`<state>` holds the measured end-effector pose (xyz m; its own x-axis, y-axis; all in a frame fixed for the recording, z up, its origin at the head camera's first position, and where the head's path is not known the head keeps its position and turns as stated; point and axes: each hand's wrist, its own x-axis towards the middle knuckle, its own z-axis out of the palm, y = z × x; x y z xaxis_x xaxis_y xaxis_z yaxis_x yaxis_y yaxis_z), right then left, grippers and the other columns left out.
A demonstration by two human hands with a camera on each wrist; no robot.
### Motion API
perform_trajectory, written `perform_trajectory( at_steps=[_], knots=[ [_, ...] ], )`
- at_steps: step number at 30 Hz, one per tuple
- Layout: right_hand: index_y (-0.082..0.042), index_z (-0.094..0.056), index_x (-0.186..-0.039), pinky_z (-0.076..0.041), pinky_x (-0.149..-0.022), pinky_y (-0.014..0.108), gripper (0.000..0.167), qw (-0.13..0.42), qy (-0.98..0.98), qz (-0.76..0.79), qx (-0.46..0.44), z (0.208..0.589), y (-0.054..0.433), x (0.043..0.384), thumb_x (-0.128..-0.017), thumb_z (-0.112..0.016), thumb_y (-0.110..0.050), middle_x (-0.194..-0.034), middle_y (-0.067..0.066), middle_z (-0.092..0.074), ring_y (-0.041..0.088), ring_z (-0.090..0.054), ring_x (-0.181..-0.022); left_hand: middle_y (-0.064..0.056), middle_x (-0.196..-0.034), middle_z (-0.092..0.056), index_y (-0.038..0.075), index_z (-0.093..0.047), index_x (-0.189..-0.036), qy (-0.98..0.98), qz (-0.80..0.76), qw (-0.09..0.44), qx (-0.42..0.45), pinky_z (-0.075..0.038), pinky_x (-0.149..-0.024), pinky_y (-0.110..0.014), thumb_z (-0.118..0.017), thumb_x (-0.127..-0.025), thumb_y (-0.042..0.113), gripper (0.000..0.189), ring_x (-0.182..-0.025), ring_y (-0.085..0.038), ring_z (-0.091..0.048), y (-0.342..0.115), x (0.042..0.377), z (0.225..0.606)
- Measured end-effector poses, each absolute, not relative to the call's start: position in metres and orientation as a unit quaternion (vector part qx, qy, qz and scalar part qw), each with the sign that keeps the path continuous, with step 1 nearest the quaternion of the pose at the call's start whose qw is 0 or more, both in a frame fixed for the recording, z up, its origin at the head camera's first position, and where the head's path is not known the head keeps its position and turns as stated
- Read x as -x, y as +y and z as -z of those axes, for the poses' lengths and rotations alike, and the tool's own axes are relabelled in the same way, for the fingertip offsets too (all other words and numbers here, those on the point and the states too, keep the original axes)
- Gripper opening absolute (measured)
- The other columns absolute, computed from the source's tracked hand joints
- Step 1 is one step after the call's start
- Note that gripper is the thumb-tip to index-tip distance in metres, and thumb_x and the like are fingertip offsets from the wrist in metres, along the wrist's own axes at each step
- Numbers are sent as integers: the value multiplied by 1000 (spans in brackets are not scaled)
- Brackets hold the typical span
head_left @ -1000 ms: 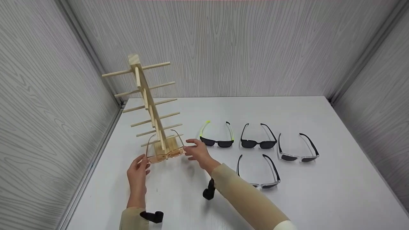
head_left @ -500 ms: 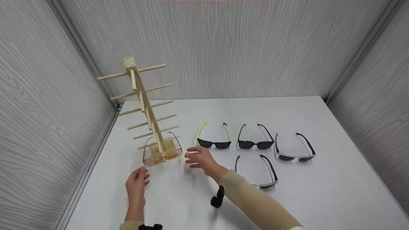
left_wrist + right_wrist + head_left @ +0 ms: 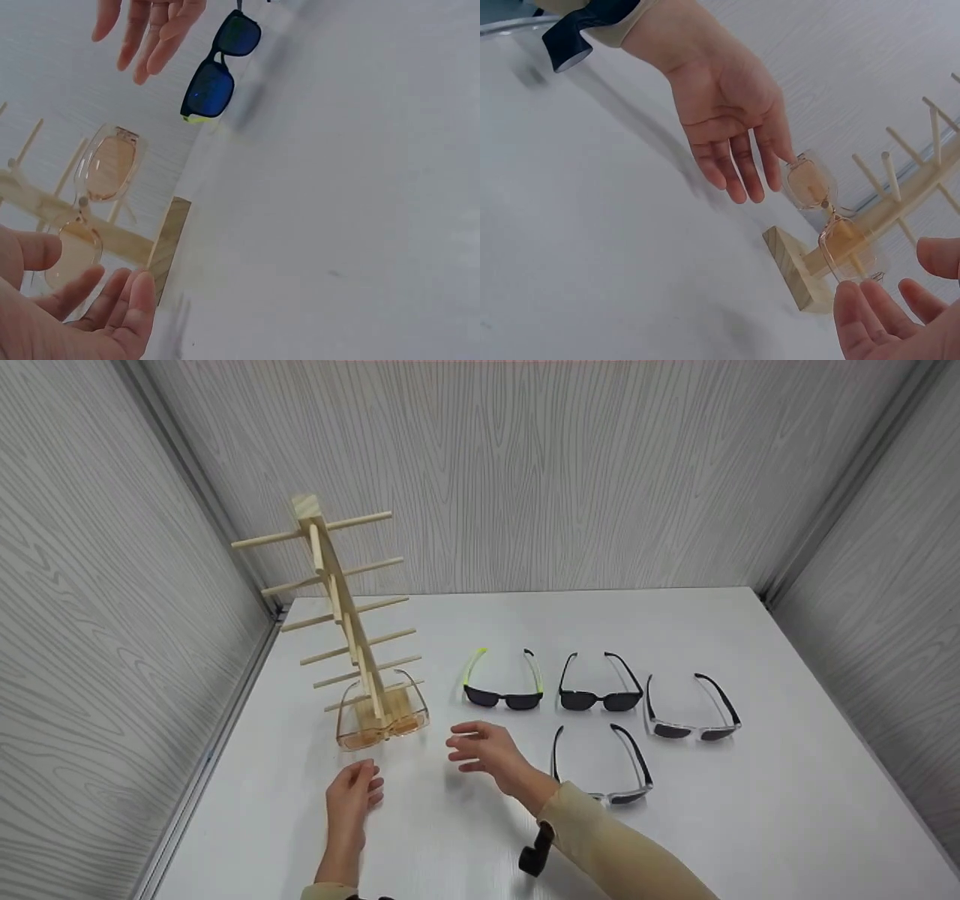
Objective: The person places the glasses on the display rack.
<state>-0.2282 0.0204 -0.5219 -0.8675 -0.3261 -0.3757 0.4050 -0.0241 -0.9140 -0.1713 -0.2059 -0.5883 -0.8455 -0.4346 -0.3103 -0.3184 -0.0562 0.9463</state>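
Orange-tinted sunglasses (image 3: pixel 382 733) with a clear frame hang low on a wooden display rack (image 3: pixel 346 607), their arms reaching back past its lowest pegs. In front of them, apart from the lenses, is my left hand (image 3: pixel 351 802), fingers loosely bent and holding nothing. My right hand (image 3: pixel 491 754) hovers to the right of the rack with relaxed, spread fingers and nothing in them. Both wrist views show a gap between thumb and fingers. The tinted lenses (image 3: pixel 112 166) appear behind my left hand (image 3: pixel 90 300) in the left wrist view.
Black sunglasses with yellow-green arms (image 3: pixel 502 697), all-black sunglasses (image 3: pixel 600 700) and two clear-framed dark-lensed pairs, one farther right (image 3: pixel 694 731) and one nearer (image 3: pixel 630 796), lie unfolded on the white table (image 3: pixel 750 825). My right forearm partly covers the nearer pair. Grey panels (image 3: pixel 525 472) enclose the table.
Both hands have let go of the orange-tinted sunglasses and drawn back toward me, the right one also moving rightward. The sunglasses stay on the rack. The head view has shifted slightly.
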Motion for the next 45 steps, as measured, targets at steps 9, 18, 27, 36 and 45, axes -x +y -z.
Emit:
perform_trajectory(
  at_steps=[9,18,27,36,45],
  knots=[
    [1,-53,-123,-52,-79,38,43,239,652,719,-17,528,47,219,-87,-66,-19,-108,13,-63,24,-64,-93,-17,-113,-59,1,-53,-120,-680,676,0,-283,-53,-73,-29,-53,-96,31,38,-95,-24,-60,-174,164,560],
    [1,-51,-123,-51,-81,38,42,212,633,744,-11,523,82,210,-89,-63,-20,-113,14,-62,26,-63,-97,-18,-111,-60,-1,-54,-118,-683,687,-14,-248,-54,-75,-32,-53,-96,29,38,-95,-26,-61,-155,162,554],
    [1,-53,-122,-51,-81,39,42,173,652,739,-3,521,109,200,-89,-64,-23,-114,16,-62,26,-63,-97,-17,-108,-62,-1,-55,-118,-692,687,-37,-219,-54,-74,-31,-54,-95,31,39,-90,-23,-62,-135,163,559],
    [3,-49,-125,-50,-84,41,44,148,652,743,-17,519,134,198,-90,-62,-22,-117,19,-60,27,-62,-97,-17,-108,-62,-1,-56,-117,-690,694,-53,-200,-54,-73,-31,-54,-95,30,38,-89,-22,-63,-119,167,560],
    [2,-56,-118,-52,-78,39,33,86,707,701,-28,520,159,191,-90,-62,-14,-110,15,-64,29,-63,-94,-18,-108,-62,-2,-56,-118,-699,695,-57,-159,-54,-74,-31,-54,-95,31,40,-91,-24,-62,-101,169,558]
  ],
)
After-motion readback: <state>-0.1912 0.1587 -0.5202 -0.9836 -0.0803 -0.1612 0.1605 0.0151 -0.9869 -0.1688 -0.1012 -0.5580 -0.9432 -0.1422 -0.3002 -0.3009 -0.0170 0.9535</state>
